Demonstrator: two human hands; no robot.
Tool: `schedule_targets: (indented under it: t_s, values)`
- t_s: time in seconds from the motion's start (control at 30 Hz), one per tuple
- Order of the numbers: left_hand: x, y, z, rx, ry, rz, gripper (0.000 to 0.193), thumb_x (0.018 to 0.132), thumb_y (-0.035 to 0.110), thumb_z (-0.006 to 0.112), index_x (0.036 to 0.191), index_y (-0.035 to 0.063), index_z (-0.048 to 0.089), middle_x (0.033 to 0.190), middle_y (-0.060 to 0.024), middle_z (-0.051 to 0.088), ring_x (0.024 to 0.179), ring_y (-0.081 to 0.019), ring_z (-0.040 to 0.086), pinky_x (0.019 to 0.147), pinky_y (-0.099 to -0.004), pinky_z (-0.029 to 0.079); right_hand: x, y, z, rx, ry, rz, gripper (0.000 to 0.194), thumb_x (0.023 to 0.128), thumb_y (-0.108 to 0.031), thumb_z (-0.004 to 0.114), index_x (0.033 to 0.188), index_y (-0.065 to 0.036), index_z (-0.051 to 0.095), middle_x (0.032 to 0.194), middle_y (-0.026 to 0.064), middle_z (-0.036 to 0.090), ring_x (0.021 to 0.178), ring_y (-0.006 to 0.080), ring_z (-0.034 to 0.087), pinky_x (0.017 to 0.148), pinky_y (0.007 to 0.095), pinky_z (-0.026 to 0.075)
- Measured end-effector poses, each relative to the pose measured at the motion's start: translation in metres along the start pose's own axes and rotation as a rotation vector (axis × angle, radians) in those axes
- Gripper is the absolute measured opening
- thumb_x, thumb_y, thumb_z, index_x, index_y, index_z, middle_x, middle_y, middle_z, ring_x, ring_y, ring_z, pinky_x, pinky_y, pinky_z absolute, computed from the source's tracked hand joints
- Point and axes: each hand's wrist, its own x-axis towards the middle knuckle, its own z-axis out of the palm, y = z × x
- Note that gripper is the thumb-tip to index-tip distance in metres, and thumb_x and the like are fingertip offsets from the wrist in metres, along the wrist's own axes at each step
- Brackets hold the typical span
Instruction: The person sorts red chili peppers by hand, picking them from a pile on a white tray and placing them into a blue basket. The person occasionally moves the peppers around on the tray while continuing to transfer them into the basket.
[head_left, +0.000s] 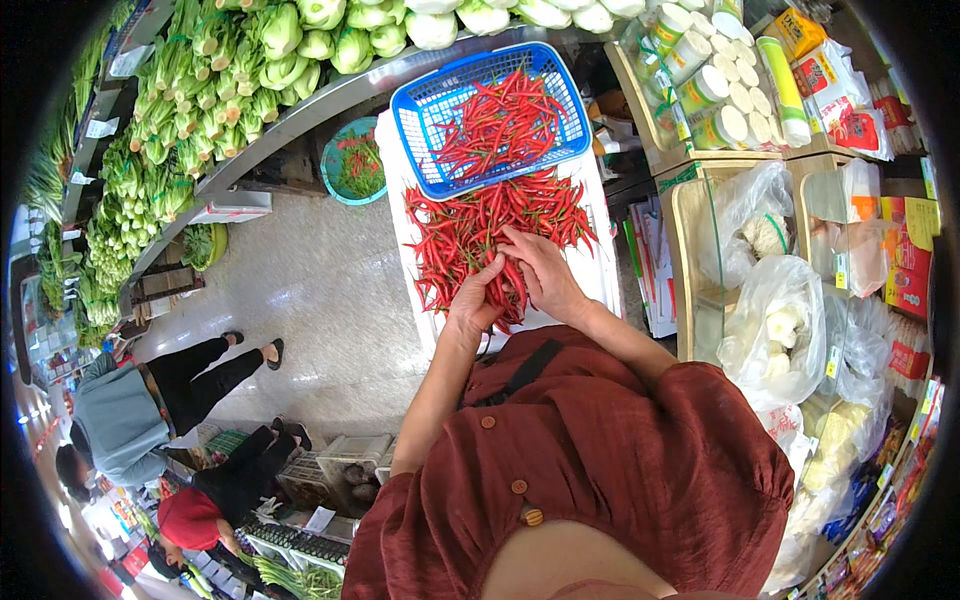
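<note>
Red chili peppers (442, 259) lie heaped on a white table or box top (607, 277) before me. My left hand (476, 298) is at the near side of the heap, thumb and fingers closed around some of the chilies. Just beside it, my right hand (546, 276) reaches over the same chilies, with its fingertips near my left thumb; whether it grips any is hidden. Beyond the heap, a blue plastic basket (409, 142) holds more red chilies (502, 120), and its near edge borders the loose ones.
Left of the white top, a turquoise basin (330, 169) on the floor holds green stems and some chilies. Leafy greens (217, 90) fill a curved shelf. Wooden bins (682, 262) with bagged goods stand at right. Two people (124, 420) are at lower left, near crates (352, 454).
</note>
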Motion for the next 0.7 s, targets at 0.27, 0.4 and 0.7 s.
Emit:
schedule_targets:
  t_s: [0.27, 0.4, 0.7]
  values:
    - [0.043, 0.072, 0.001, 0.252, 0.221, 0.162, 0.022, 0.089, 0.017, 0.067, 0.108, 0.0088, 0.062, 0.097, -0.0055, 0.068, 0.083, -0.0192, 0.067, 0.07, -0.0342, 0.056, -0.025, 0.023, -0.018, 0.068, 0.171, 0.424, 0.031, 0.084, 0.001, 0.062, 0.114, -0.004, 0.063, 0.106, 0.0102, 0.065, 0.091, 0.02, 0.061, 0.073, 0.0293, 0.049]
    - [0.062, 0.158, 0.057, 0.31, 0.061, 0.439, 0.049, 0.088, 0.033, 0.067, 0.122, 0.0024, 0.05, 0.12, -0.0152, 0.052, 0.108, -0.0282, 0.054, 0.091, -0.0451, 0.045, -0.037, 0.025, -0.019, 0.045, 0.189, 0.444, 0.026, 0.084, 0.001, 0.064, 0.109, -0.004, 0.065, 0.099, 0.0056, 0.065, 0.084, 0.0126, 0.06, 0.064, 0.0253, 0.048]
    - [0.044, 0.104, 0.024, 0.557, 0.137, 0.397, 0.031, 0.093, 0.031, 0.058, 0.113, 0.0074, 0.059, 0.107, -0.0052, 0.065, 0.096, -0.0194, 0.062, 0.083, -0.031, 0.05, -0.059, 0.049, -0.007, 0.009, 0.118, 0.547, 0.024, 0.081, -0.002, 0.066, 0.105, -0.003, 0.065, 0.094, 0.0129, 0.064, 0.081, 0.0233, 0.063, 0.068, 0.033, 0.051]
